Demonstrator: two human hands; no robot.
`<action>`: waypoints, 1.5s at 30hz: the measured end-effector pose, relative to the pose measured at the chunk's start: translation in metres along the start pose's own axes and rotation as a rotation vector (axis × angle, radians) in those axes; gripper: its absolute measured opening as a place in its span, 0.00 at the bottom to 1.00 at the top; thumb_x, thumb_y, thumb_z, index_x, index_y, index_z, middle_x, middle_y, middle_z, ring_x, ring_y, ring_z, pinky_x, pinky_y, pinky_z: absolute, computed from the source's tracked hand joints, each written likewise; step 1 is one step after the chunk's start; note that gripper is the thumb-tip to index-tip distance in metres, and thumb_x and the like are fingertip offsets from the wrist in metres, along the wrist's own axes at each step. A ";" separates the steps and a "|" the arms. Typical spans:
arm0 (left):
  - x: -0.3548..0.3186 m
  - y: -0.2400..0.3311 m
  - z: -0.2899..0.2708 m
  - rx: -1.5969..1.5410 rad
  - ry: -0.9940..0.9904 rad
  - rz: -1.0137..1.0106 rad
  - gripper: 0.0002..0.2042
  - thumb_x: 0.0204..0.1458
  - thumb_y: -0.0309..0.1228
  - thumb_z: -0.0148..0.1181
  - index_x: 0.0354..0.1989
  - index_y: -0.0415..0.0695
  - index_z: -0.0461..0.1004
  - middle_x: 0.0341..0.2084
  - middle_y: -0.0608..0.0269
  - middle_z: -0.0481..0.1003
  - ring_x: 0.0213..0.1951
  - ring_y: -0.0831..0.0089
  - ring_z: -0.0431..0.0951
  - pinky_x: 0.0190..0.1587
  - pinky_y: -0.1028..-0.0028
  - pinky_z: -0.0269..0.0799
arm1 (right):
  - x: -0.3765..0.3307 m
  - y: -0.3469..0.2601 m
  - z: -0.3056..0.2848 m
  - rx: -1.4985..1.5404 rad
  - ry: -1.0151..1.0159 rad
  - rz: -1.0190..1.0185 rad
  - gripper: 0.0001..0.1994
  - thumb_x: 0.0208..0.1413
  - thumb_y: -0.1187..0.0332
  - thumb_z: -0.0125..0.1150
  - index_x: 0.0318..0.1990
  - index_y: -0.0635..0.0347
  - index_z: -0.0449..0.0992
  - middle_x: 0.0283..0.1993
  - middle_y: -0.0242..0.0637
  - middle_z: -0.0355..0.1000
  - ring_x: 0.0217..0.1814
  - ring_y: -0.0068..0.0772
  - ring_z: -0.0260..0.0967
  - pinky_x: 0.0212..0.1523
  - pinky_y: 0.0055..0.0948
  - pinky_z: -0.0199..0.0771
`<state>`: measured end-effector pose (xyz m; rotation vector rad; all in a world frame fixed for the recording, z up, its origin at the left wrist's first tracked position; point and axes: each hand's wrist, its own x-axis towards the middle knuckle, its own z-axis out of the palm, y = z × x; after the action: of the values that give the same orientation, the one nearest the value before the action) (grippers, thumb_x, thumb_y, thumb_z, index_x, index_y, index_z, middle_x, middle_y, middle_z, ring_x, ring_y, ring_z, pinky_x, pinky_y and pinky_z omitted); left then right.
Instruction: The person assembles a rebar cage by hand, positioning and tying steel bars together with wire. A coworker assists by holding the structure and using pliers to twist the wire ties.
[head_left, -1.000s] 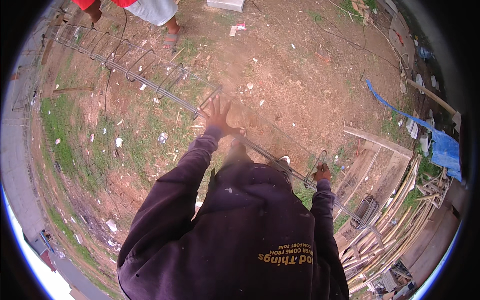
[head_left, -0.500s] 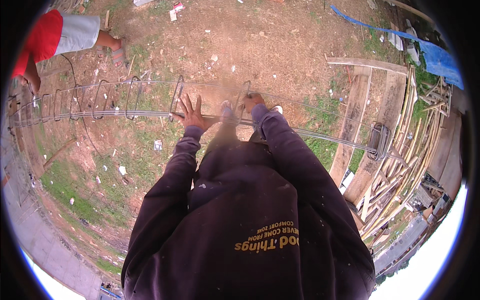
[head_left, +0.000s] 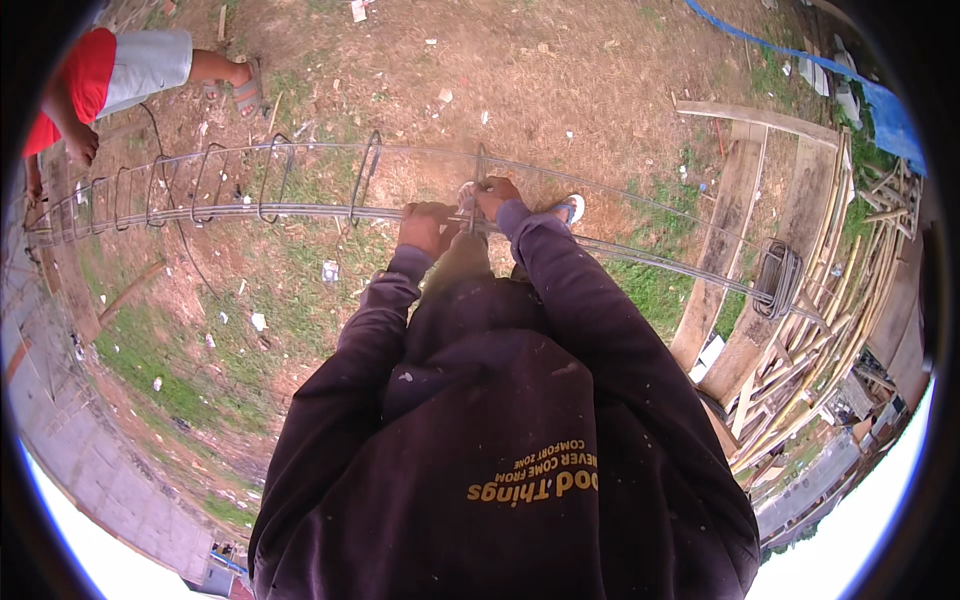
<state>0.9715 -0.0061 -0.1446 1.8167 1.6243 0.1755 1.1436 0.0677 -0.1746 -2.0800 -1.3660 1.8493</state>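
A long rebar cage of thin steel bars stretches across in front of me, with square wire stirrups spaced along its left part. My right hand is closed on a single stirrup near the middle, at its upper right corner. Just to its left, my left hand has its fingers curled over the lower bars, close to that stirrup. Several more stirrups hang bunched together at the right end of the bars.
At the far left stands a person in a red top, one hand by the cage's end. Wooden planks support the right end, with a pile of bamboo poles beyond. A blue tarp lies at the upper right. Litter dots the ground.
My left hand has gone from spread fingers to curled ones and moved right along the bars. The stirrup in my right hand has shifted slightly left. The other person's arm has moved.
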 end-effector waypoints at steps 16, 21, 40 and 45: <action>0.030 -0.011 -0.012 0.002 -0.175 0.257 0.13 0.55 0.41 0.55 0.33 0.42 0.72 0.29 0.53 0.74 0.33 0.51 0.75 0.35 0.58 0.70 | -0.089 0.068 -0.005 0.109 -0.056 0.005 0.17 0.51 0.54 0.62 0.31 0.61 0.81 0.24 0.41 0.76 0.29 0.35 0.74 0.35 0.34 0.72; 0.038 -0.009 -0.018 0.046 -0.254 0.302 0.14 0.58 0.42 0.51 0.34 0.43 0.70 0.31 0.52 0.73 0.34 0.49 0.75 0.35 0.58 0.69 | -0.082 0.106 0.009 0.553 0.392 -0.137 0.19 0.55 0.56 0.62 0.33 0.68 0.78 0.27 0.36 0.77 0.30 0.23 0.71 0.34 0.26 0.70; 0.039 -0.012 -0.013 0.136 -0.094 0.301 0.10 0.55 0.39 0.55 0.34 0.45 0.69 0.30 0.52 0.75 0.32 0.48 0.75 0.33 0.57 0.69 | -0.111 0.111 -0.034 1.178 0.191 0.034 0.10 0.51 0.64 0.66 0.32 0.63 0.78 0.20 0.31 0.67 0.16 0.21 0.54 0.17 0.25 0.49; 0.052 -0.007 -0.022 0.158 -0.002 0.321 0.11 0.55 0.40 0.55 0.34 0.45 0.70 0.29 0.52 0.75 0.31 0.49 0.75 0.33 0.57 0.70 | -0.119 0.127 -0.029 1.095 0.119 0.062 0.08 0.50 0.65 0.66 0.31 0.61 0.79 0.20 0.30 0.71 0.10 0.18 0.50 0.12 0.25 0.44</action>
<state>0.9650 0.0505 -0.1498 2.1926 1.3691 0.1918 1.2509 -0.0684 -0.1436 -1.5553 -0.1125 1.7920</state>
